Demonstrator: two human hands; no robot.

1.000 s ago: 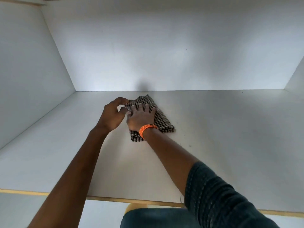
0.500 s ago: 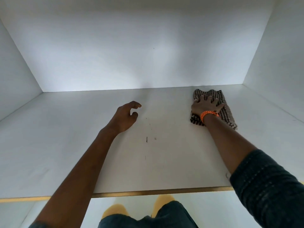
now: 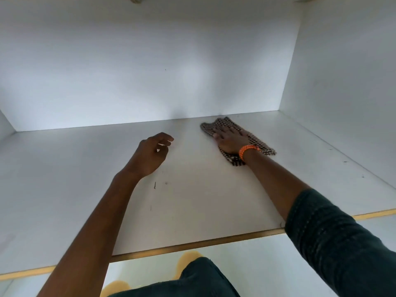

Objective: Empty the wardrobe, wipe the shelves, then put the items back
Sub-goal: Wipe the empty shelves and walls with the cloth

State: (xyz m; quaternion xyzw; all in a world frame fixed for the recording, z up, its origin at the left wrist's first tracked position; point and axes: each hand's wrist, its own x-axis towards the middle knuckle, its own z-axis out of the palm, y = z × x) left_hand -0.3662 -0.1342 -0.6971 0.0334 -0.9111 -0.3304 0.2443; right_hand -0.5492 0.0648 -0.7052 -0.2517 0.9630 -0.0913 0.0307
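Shelf [image 3: 192, 200] bare at front, cloth [image 3: 227, 127] near back edge

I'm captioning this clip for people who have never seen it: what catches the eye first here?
The checked cloth stands out, lying near the back right of the white shelf with the right hand pressed flat on it. An orange wristband marks that wrist. The left hand hovers mid-shelf, loosely curled, holding nothing.

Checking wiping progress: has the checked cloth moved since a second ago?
Yes. The checked cloth slid right under the right hand, from mid-shelf toward the right wall.
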